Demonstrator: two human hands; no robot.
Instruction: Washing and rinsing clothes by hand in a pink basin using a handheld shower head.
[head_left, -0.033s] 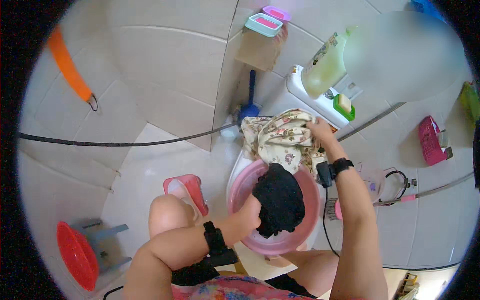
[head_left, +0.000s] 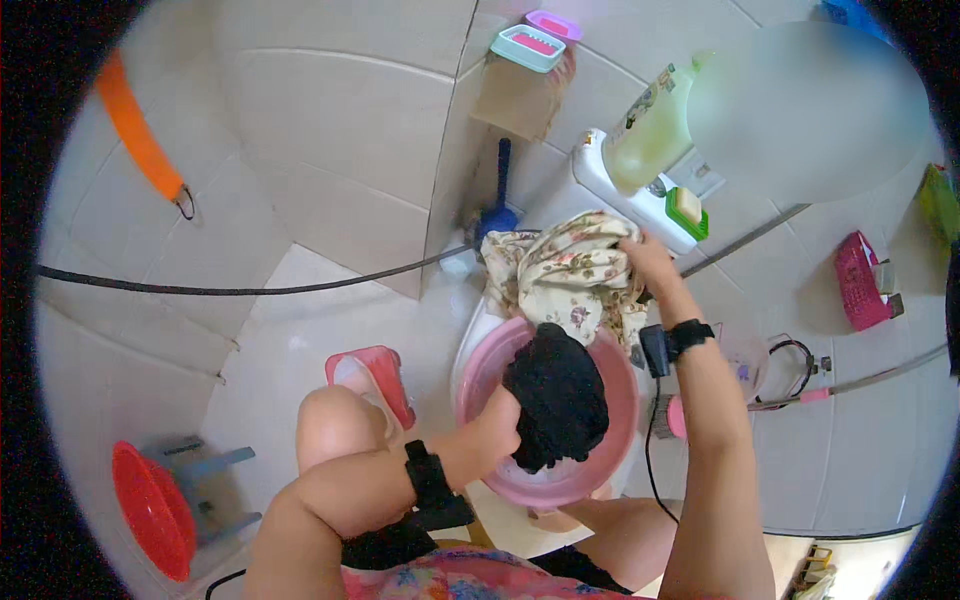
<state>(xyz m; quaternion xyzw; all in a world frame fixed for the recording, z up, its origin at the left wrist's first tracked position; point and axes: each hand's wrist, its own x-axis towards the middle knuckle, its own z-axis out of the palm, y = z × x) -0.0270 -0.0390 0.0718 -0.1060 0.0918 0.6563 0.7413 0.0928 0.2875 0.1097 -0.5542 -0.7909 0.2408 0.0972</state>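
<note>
A bunched black cloth (head_left: 558, 400) is held up over a pink basin (head_left: 622, 440). My left hand (head_left: 493, 428) is closed on its left side, with most of the fingers hidden behind the cloth. Beyond the basin's far rim lies a crumpled cream cloth with a flower print (head_left: 585, 265), and its lower folds hang to the basin's edge. My right hand (head_left: 652, 265) grips the right end of this flowered cloth, fingers curled into it. Part of the basin's inside is covered by the black cloth.
Behind the cloths, a white tank-like fixture (head_left: 560, 200) bears a pale green bottle (head_left: 650, 140) and a green soap dish (head_left: 688, 222). A blue-handled brush (head_left: 500, 200) stands by the wall corner. At left are a red bowl (head_left: 150, 510) and a grey stool (head_left: 225, 480). A black cable hangs from my right wrist.
My right hand has shifted very slightly to the right and up, and the flowered cloth's folds have lifted a little with it. My left hand and the black cloth have barely moved.
</note>
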